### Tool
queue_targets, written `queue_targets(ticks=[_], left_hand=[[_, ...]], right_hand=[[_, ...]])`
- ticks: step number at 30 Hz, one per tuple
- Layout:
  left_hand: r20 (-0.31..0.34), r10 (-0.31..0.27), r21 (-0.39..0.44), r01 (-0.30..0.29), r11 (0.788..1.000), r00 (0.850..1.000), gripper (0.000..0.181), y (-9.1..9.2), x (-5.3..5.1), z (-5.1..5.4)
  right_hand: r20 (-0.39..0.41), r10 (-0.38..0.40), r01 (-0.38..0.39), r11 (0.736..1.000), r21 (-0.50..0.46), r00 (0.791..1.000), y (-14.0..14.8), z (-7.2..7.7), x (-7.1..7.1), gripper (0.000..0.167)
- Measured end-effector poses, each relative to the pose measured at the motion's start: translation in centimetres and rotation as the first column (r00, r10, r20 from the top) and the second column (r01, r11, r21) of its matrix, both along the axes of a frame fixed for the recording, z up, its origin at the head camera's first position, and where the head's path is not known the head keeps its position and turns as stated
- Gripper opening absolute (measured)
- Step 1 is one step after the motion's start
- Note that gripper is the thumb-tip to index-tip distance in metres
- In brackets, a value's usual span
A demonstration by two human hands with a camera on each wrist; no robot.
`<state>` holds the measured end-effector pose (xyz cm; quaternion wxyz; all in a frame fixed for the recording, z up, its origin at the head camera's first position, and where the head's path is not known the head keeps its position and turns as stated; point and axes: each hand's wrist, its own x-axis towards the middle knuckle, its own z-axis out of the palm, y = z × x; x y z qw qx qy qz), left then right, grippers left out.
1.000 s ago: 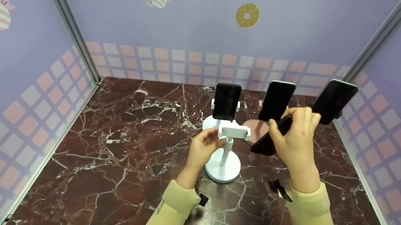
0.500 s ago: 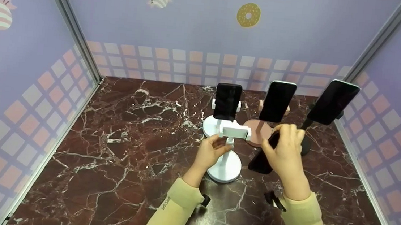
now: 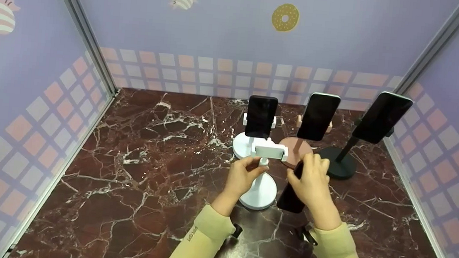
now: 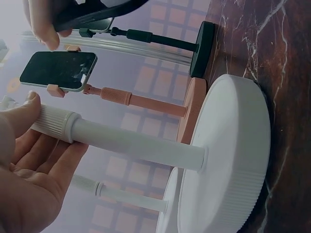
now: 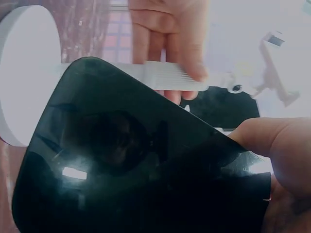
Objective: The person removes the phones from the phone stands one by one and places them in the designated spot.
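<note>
In the head view a white phone stand [image 3: 258,194] with a bare clamp stands upright on the table. My left hand [image 3: 240,179] grips the stand's post just below the clamp; the left wrist view shows thumb and fingers round its ribbed collar [image 4: 54,122]. My right hand [image 3: 312,185] holds a black smartphone [image 3: 291,197] by its upper part, tilted, to the right of the stand and apart from it. The right wrist view shows the dark screen of that smartphone [image 5: 112,145] large, with the thumb on its edge.
Behind stand three more stands bearing phones: a white one [image 3: 241,146], a pink one [image 3: 290,146] and a black one [image 3: 340,165]. Patterned walls enclose the marbled table [image 3: 144,204] at the back and both sides.
My right hand has brought the smartphone left and down towards the front white stand. My left hand has shifted slightly right along with its grip on the post.
</note>
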<state>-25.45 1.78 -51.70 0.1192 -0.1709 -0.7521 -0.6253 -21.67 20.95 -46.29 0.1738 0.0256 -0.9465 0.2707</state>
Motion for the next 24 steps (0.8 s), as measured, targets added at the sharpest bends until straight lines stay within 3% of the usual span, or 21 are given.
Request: queue_targets(ticks=[10,24], left_hand=[[-0.054,0.034,0.045,-0.031,0.999,0.998,0.028,-0.9,0.0,0.1],[-0.042,0.141,0.033,-0.140,0.990,0.989,0.032,-5.8,0.0,1.5]], right_hand=[[0.090,0.020,-0.022,1.000,0.018,0.996,-0.5,-2.0,-0.2,0.035],[0.154,0.058,-0.067,0.996,0.056,0.986,-1.7,-3.8,-0.5,0.032]])
